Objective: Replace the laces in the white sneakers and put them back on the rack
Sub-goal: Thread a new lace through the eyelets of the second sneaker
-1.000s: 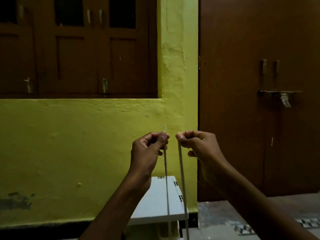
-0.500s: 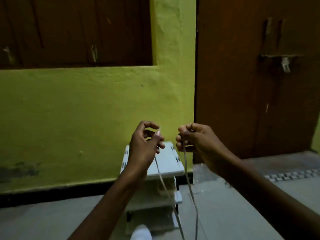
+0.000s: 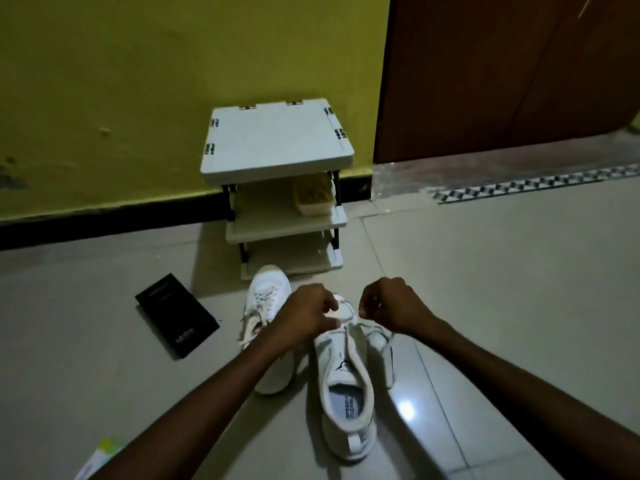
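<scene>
My view drops from the yellow wall to the tiled floor, and both hands come down with it. A second ago they were raised in front of me, each holding up one strand of the white flat shoelace (image 3: 372, 329) as if levelling the two ends. Now my left hand (image 3: 308, 315) and right hand (image 3: 391, 304) sit low over the toe end of the near white leather sneaker (image 3: 349, 393), which lies on the floor with its heel towards me and its tongue exposed.

The fingers of both hands are curled tight. The left pinches the lace against the front of the shoe. The right looks closed on the other strand, which trails loosely down the shoe's right side.

I take this to mean the lace is seated in the lowest eyelets with its ends evened, and the crossing up the tongue is about to start. The upper eyelets look unlaced.

The far white sneaker (image 3: 266, 306) lies just beside the near one, partly under my left forearm, and appears to have a lace in it already. The white three-shelf plastic rack (image 3: 277, 143) stands against the wall just beyond both shoes, so neither is back on it yet. A flat black box (image 3: 176, 315) lies on the floor to the left.
</scene>
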Motion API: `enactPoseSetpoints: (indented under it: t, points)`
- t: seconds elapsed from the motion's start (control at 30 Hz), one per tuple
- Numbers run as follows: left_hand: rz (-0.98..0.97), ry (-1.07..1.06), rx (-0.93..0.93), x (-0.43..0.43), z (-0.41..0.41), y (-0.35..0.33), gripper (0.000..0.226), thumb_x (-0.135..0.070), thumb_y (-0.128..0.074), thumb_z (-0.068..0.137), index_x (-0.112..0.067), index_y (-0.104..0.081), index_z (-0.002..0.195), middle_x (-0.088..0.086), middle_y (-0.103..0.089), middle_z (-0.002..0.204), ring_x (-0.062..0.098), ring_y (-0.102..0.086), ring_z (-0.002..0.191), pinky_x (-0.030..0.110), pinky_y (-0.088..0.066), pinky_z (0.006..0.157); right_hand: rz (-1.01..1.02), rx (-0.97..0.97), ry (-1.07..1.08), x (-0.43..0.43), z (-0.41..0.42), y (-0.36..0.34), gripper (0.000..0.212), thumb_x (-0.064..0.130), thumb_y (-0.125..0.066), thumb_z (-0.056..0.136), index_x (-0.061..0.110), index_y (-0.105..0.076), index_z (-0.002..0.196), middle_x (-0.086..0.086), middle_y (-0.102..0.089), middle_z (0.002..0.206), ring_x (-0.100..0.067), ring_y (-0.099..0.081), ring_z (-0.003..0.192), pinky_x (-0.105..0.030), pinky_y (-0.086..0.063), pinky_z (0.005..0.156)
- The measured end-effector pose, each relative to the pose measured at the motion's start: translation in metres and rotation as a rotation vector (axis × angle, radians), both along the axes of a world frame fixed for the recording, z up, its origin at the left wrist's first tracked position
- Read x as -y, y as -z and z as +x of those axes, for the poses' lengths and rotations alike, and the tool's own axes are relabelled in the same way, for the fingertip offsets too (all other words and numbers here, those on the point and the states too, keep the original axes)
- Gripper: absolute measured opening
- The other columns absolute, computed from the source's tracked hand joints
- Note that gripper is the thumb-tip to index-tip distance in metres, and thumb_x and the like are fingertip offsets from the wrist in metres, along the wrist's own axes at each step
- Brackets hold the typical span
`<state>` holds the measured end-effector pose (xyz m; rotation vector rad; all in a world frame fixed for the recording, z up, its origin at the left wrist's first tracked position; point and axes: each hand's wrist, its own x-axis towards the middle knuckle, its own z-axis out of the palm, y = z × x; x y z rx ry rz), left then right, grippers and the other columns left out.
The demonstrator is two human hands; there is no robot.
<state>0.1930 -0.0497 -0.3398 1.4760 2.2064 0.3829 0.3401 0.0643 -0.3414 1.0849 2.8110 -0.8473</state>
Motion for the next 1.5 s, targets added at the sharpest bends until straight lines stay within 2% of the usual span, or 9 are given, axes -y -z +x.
enactPoseSetpoints:
  t: [0.17,0.33,0.47,0.63,0.9,1.03,1.37,1.43,1.5]
  points:
    - [-0.031,0.092,-0.092,-0.001,0.011,0.038,0.042,-0.032,-0.076,0.078,-0.013,-0.068,0.115,0.004,-0.056,0.129,0.022,-0.055,0.114,0.024,-0.039,0.084,0.06,0.054,-0.006,0.007,-0.002,0.044,0.019,0.012,-0.068,0.083,0.02,-0.072,0.1,-0.002,-0.073,0.093,-0.019,-0.068,0.087,-0.032,-0.055,0.078]
    - [0.013,0.085,-0.169,-0.003,0.019,0.052,0.024,-0.034,-0.067,0.081,-0.011,-0.06,0.085,0.008,-0.056,0.112,0.027,-0.057,0.102,0.025,-0.029,0.07,0.213,0.204,-0.095,0.021,-0.009,0.054,0.009,0.007,-0.055,0.086,0.007,-0.063,0.09,-0.01,-0.061,0.098,-0.029,-0.062,0.09,-0.029,-0.042,0.067]
    - [0.043,0.046,-0.216,-0.005,0.022,0.062,0.03,-0.04,-0.061,0.087,-0.01,-0.063,0.09,0.008,-0.057,0.107,0.026,-0.059,0.098,0.029,-0.036,0.071,0.264,0.228,-0.157,0.023,-0.01,0.056,0.017,0.014,-0.054,0.09,0.004,-0.061,0.103,-0.012,-0.058,0.107,-0.029,-0.058,0.1,-0.029,-0.035,0.068]
    - [0.029,0.022,-0.289,-0.006,0.022,0.073,0.033,-0.041,-0.059,0.088,-0.01,-0.063,0.096,0.008,-0.059,0.109,0.028,-0.059,0.098,0.035,-0.041,0.077,0.309,0.274,-0.191,0.021,-0.015,0.053,0.028,0.013,-0.058,0.089,0.003,-0.057,0.115,-0.013,-0.056,0.117,-0.028,-0.053,0.111,-0.032,-0.04,0.074]
    - [0.061,-0.029,-0.326,-0.005,0.022,0.083,0.03,-0.04,-0.059,0.089,-0.012,-0.063,0.098,0.007,-0.06,0.11,0.026,-0.06,0.096,0.034,-0.041,0.076,0.348,0.293,-0.201,0.021,-0.016,0.05,0.025,0.009,-0.059,0.089,0.003,-0.059,0.113,-0.013,-0.057,0.118,-0.028,-0.052,0.111,-0.034,-0.045,0.077]
    - [0.05,-0.047,-0.293,-0.006,0.021,0.086,0.03,-0.037,-0.062,0.086,-0.014,-0.063,0.104,0.005,-0.059,0.115,0.025,-0.06,0.101,0.033,-0.042,0.079,0.362,0.295,-0.205,0.018,-0.012,0.049,0.021,0.006,-0.057,0.088,0.004,-0.059,0.109,-0.013,-0.057,0.116,-0.027,-0.053,0.11,-0.031,-0.039,0.072]
    - [0.042,-0.05,-0.285,-0.008,0.018,0.085,0.031,-0.035,-0.062,0.086,-0.011,-0.066,0.105,0.006,-0.059,0.118,0.026,-0.059,0.103,0.034,-0.044,0.083,0.229,0.115,-0.134,0.0,-0.004,0.052,0.019,0.001,-0.063,0.079,0.013,-0.066,0.094,-0.005,-0.062,0.098,-0.023,-0.061,0.092,-0.032,-0.051,0.074]
    - [0.099,-0.09,-0.191,-0.007,0.013,0.074,0.029,-0.035,-0.06,0.09,-0.012,-0.07,0.103,0.006,-0.063,0.112,0.023,-0.059,0.102,0.032,-0.043,0.084,0.156,-0.011,-0.02,-0.006,-0.004,0.045,0.016,0.005,-0.065,0.081,0.021,-0.068,0.083,0.003,-0.067,0.087,-0.017,-0.064,0.083,-0.026,-0.05,0.067]
    - [0.24,-0.238,0.033,-0.007,0.004,0.055,0.021,-0.027,-0.061,0.092,-0.012,-0.076,0.092,0.003,-0.07,0.094,0.014,-0.063,0.087,0.025,-0.044,0.075,0.05,-0.154,0.088,-0.012,-0.008,0.029,0.016,0.016,-0.071,0.084,0.027,-0.066,0.073,0.01,-0.066,0.074,-0.007,-0.062,0.071,-0.019,-0.043,0.06]
